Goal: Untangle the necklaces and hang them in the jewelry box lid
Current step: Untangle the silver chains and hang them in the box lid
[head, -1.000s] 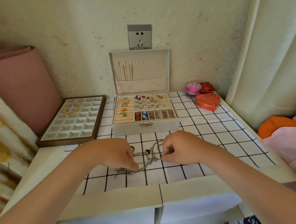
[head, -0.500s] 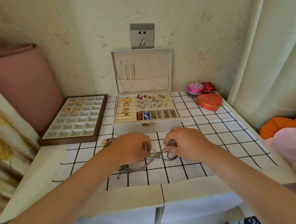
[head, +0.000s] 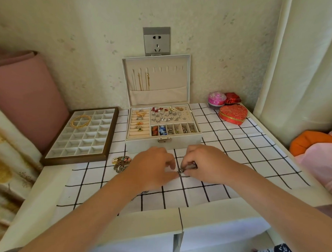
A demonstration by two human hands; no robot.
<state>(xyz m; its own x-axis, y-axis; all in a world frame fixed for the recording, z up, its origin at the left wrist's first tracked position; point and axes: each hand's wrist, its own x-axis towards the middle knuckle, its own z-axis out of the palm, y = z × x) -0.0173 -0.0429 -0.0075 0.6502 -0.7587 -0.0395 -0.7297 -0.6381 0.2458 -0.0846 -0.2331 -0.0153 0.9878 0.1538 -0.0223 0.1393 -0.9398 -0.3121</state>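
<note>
Tangled necklaces [head: 182,172]: silver knot on the surface [head: 243,160], mid-width, just in front of the jewelry box [head: 162,143].

Left hand [head: 150,168] and right hand [head: 209,164] each pinch the knot with curled fingertips, from opposite sides.

A chain tail [head: 143,192] shows by the left wrist, toward the near-left corner. Long axis judged diagonal, from knot to near-left; most of it is hidden.

Progress, judged early to middle:
- Two gold chains [head: 144,82] hang at the left end of the jewelry box lid [head: 158,96], which stands upright at the far edge.
- The other hooks are bare.
- The knot is not yet freed.
- A second jewellery heap [head: 122,163] lies just left of the left hand.
</note>
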